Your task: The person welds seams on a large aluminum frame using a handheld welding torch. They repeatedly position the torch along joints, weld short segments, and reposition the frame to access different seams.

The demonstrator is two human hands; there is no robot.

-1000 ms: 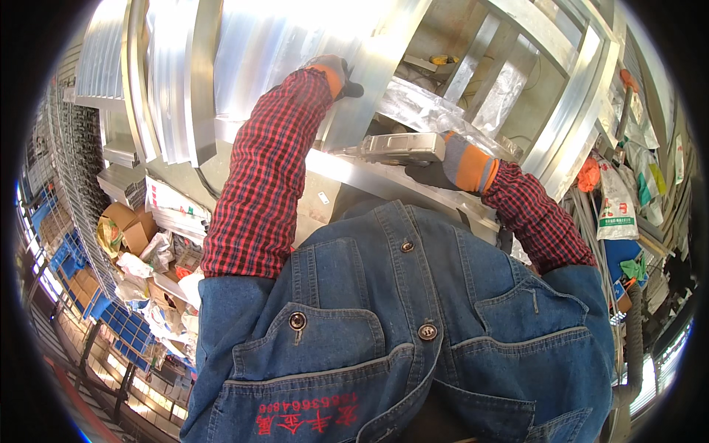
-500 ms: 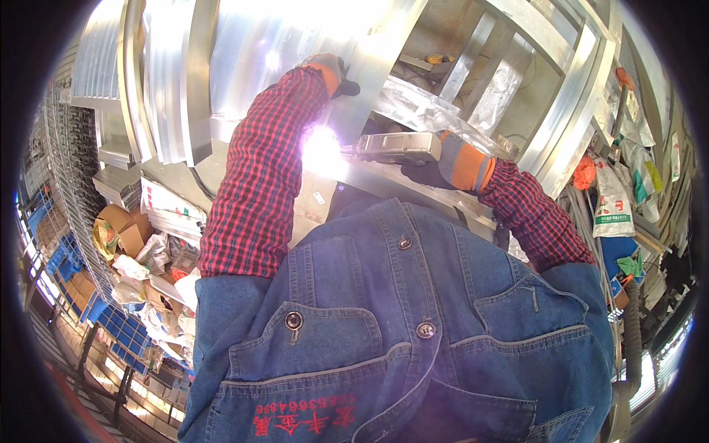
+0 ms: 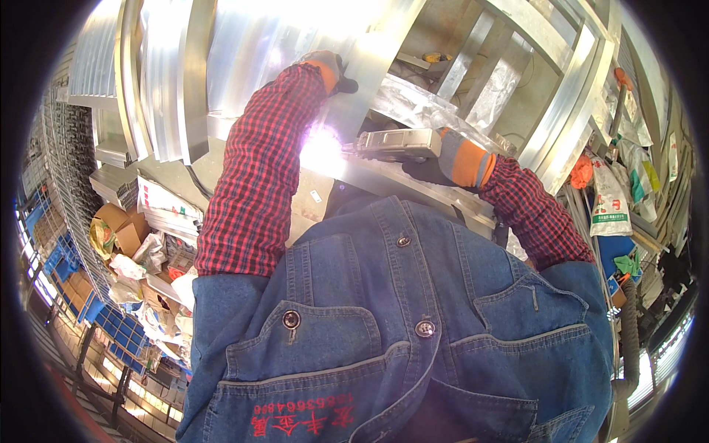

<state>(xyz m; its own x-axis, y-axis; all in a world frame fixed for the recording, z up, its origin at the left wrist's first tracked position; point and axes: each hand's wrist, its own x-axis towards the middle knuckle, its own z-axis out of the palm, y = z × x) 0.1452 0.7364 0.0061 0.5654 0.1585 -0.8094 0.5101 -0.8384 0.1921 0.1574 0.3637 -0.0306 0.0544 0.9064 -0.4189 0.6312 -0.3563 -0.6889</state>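
Note:
My right hand (image 3: 456, 160), in an orange and dark work glove, is closed round a welding torch (image 3: 397, 143) with a boxy silver-grey body. The torch points left, and a bright white-violet glare (image 3: 323, 150) burns at its tip, hiding the spot where it meets the metal. Beyond the glare, my left hand (image 3: 330, 71), gloved alike, lies on a shiny metal panel (image 3: 255, 55) with its thumb spread out to the right. Its other fingers are partly hidden. The near metal edge (image 3: 384, 179) runs under the torch toward the right.
Upright metal profiles (image 3: 193, 81) stand at the left. An open metal frame (image 3: 565, 96) with crossbars lies to the far right. Cardboard boxes (image 3: 122, 227) and bags clutter the lower left. A white bag (image 3: 609, 196) hangs at the right beside a ribbed hose (image 3: 630, 336).
The torch tip and glare have shifted very slightly left. My left hand stays on the panel, and the view has moved a little.

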